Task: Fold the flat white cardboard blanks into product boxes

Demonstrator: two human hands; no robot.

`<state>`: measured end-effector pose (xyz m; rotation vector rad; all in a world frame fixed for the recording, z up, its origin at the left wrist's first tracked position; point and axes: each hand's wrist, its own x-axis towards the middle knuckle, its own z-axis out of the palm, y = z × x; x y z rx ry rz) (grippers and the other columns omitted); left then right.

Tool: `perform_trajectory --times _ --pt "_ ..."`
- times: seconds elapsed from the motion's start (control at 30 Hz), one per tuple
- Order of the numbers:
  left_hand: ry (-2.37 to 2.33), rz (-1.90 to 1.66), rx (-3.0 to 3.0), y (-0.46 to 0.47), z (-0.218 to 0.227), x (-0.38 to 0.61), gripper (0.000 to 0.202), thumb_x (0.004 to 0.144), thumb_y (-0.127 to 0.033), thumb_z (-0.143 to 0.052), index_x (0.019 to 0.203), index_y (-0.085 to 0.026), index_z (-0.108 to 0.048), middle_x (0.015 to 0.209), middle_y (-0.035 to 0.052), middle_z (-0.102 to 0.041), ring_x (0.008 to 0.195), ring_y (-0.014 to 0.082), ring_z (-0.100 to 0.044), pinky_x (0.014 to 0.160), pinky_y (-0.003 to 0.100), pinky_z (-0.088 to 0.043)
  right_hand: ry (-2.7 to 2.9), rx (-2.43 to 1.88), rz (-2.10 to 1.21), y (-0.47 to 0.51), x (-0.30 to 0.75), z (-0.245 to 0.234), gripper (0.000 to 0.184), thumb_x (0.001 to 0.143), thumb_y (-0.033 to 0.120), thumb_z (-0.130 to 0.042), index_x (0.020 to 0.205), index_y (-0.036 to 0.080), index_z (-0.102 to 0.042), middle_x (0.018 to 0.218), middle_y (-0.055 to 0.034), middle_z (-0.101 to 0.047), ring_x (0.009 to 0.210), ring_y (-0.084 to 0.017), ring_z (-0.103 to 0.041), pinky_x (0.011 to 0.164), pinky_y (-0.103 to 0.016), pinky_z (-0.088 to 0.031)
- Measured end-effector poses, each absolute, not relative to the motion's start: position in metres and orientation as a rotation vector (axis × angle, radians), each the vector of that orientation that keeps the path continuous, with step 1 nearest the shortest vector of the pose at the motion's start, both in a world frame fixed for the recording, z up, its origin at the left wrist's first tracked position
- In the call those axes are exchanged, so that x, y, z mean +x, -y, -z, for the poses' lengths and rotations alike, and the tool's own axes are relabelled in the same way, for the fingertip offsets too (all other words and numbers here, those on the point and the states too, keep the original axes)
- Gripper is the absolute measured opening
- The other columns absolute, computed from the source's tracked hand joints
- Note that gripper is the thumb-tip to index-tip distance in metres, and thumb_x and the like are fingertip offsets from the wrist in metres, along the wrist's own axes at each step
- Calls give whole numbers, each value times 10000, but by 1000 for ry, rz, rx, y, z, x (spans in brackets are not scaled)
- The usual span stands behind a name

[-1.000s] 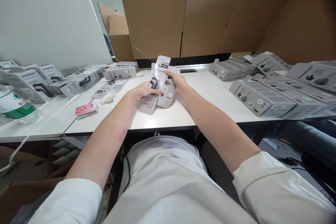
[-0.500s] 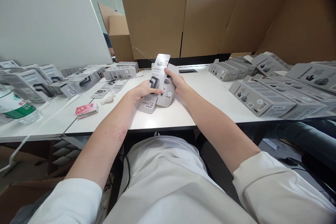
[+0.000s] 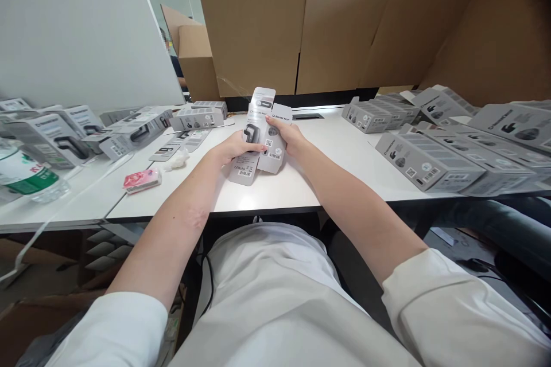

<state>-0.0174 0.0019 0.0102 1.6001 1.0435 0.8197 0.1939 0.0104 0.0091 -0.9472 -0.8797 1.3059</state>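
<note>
A grey printed carton (image 3: 271, 156), with its end flaps sticking out, is between my hands just above the white table (image 3: 331, 183). My left hand (image 3: 232, 148) grips its left side, thumb laid across the printed front. My right hand (image 3: 290, 136) holds the upper right part, its fingertips on the panel near the brand lettering. Part of the carton's back is hidden by my hands. To the left, flat grey cartons (image 3: 181, 145) lie on the table, near a crumpled white scrap (image 3: 177, 160) and a small pink-and-white packet (image 3: 142, 180).
Several made-up cartons (image 3: 430, 163) are grouped at the right, with more cartons (image 3: 55, 137) at the left. A bottle with a green label (image 3: 30, 175) lies by the left ones. Tall brown cardboard (image 3: 258, 23) stands along the back edge. A white cable (image 3: 51, 218) hangs at left.
The held carton has turned slightly, and its right panel with the brand lettering shows more. Both hands keep their grip, the right shifting slightly left.
</note>
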Motion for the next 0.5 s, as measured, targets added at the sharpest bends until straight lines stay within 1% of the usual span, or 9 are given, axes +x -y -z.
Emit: perform_trajectory --times 0.13,0.27,0.37,0.5 --pt "-1038 -823 1590 1 -11 -17 727 591 -413 -1228 1186 -240 -847 1344 128 -939 1357 426 -871 1302 655 -648 883 -912 -1312 -14 194 -7 174 1013 209 -1020 1064 226 -855 1130 -64 -950 1041 -253 -911 978 -417 -812" --pt "-1036 -824 1594 1 -12 -16 726 585 -395 -1231 1181 -244 -846 1353 123 -937 1372 426 -867 1315 654 -643 880 -906 -1295 -13 193 -8 218 980 183 -1044 1058 236 -847 1108 -54 -948 1034 -253 -911 965 -420 -814" --pt "-1037 -836 1601 0 -11 -17 738 590 -396 -1229 1200 -242 -843 1380 131 -931 1382 424 -864 1316 648 -642 875 -907 -1291 -8 191 -12 254 952 164 -1064 1044 243 -841 1089 -51 -947 1036 -266 -919 969 -423 -815" --pt "-1022 -849 1602 -2 -9 -17 744 598 -394 -1228 1214 -237 -842 1401 144 -925 1391 428 -861 1315 660 -639 880 -912 -1280 -3 190 -16 270 941 162 -1081 1036 243 -842 1110 -56 -952 1075 -278 -928 989 -424 -813"
